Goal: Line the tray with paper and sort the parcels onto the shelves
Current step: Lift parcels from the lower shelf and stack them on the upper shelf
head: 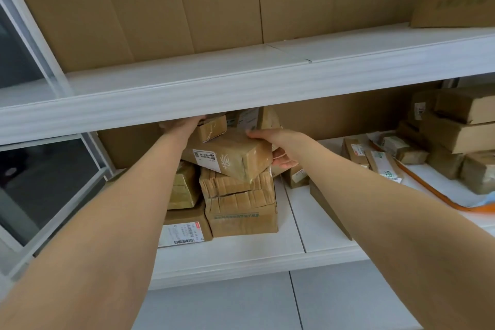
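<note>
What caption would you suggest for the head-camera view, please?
The right hand grips a taped brown parcel tilted atop a stack on the lower shelf; left hand reaches beside it.

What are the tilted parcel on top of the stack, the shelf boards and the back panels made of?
Tilted parcel: brown cardboard, wrapped in clear tape, judging by the glossy sheen and wrinkles at its end. Shelf board: smooth white, probably painted metal; ribbed front lip, butt seam. Back panels: plain matte cardboard sheets, creases and seams visible.
</note>
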The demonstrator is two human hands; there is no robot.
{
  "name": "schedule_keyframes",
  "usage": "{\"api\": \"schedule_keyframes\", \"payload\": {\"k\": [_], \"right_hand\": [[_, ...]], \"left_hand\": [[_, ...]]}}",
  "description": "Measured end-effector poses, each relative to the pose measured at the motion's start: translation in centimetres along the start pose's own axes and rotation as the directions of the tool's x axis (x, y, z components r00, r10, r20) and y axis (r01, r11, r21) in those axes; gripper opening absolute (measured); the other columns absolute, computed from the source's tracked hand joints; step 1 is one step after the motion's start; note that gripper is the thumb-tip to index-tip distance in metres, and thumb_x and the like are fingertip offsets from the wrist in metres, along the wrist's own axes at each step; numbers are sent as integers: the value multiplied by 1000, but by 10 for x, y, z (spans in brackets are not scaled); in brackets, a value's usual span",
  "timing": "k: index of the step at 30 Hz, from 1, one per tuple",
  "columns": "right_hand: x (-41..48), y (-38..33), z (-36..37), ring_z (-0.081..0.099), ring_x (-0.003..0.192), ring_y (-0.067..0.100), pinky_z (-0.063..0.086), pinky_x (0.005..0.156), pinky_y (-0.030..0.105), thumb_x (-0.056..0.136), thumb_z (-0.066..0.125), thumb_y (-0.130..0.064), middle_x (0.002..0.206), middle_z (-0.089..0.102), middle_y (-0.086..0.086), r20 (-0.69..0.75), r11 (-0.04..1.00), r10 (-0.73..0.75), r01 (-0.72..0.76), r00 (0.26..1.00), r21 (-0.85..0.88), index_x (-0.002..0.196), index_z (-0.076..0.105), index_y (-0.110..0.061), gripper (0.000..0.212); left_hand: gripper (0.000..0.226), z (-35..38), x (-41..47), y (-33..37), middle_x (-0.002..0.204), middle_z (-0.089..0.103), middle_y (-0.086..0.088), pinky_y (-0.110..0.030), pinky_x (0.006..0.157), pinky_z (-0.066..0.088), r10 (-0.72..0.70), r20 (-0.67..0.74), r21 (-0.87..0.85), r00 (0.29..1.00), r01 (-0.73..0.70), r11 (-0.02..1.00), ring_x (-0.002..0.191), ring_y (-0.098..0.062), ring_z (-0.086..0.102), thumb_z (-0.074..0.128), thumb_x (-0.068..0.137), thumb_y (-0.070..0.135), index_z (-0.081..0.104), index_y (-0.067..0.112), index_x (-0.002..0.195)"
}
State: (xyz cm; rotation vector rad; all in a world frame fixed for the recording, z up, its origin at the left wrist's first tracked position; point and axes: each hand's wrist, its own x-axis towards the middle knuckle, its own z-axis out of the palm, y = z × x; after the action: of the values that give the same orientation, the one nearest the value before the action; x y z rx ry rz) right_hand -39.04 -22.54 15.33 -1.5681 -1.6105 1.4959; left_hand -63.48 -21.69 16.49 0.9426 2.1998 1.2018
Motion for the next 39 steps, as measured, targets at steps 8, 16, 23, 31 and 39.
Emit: {"api": "schedule_keyframes", "payload": {"k": [8, 16, 23, 31, 39], "right_hand": [[2, 2, 7, 62, 80, 15, 50, 49, 22, 73, 79, -54, 97, 60, 3, 20, 989, -12, 9, 1000, 149, 129, 50, -16, 74], [7, 6, 13, 58, 108, 24, 55, 90, 38, 67, 83, -50, 121, 56, 7, -66, 944, -128, 142, 990, 297, 130, 44, -16, 82], [-10, 16, -21, 62, 97, 25, 56, 87, 40, 69, 82, -46, 107, 61, 8, -180, 880, -158, 222, 971, 421, 117, 48, -13, 68], [-28, 58, -95, 61, 92, 22, 55, 88, 36, 72, 80, -45, 99, 60, 7, -357, 797, -71, 268, 931, 542, 117, 48, -12, 64], [-41, 127, -166, 61, 98, 27, 52, 92, 45, 64, 77, -55, 107, 62, 6, -486, 731, 174, 218, 856, 646, 114, 48, -19, 67]], "left_hand": [[73, -7, -31, 3, 119, 56, -10, -39, 82, 54, -83, 76, -188, 994, 96, 978, 104, -27, 57, 68, 67, 49, 47, 12, 126], [27, -12, -59, 9, 101, 59, -11, -45, 74, 56, -128, 76, -347, 989, 146, 926, 93, -29, 61, 55, 93, 33, 52, 13, 110], [28, 9, -85, 33, 106, 58, -8, -32, 66, 56, -15, 91, -535, 996, 62, 843, 95, -23, 60, 58, 94, 29, 52, 11, 116], [9, 79, -129, 62, 108, 52, 3, -28, 92, 48, 105, 94, -560, 990, -34, 828, 88, -13, 55, 48, 97, 28, 47, 22, 90], [55, 168, -180, 58, 125, 51, -4, -43, 93, 52, 64, 176, -520, 982, 38, 853, 108, -26, 54, 52, 91, 51, 42, 15, 132]]}}
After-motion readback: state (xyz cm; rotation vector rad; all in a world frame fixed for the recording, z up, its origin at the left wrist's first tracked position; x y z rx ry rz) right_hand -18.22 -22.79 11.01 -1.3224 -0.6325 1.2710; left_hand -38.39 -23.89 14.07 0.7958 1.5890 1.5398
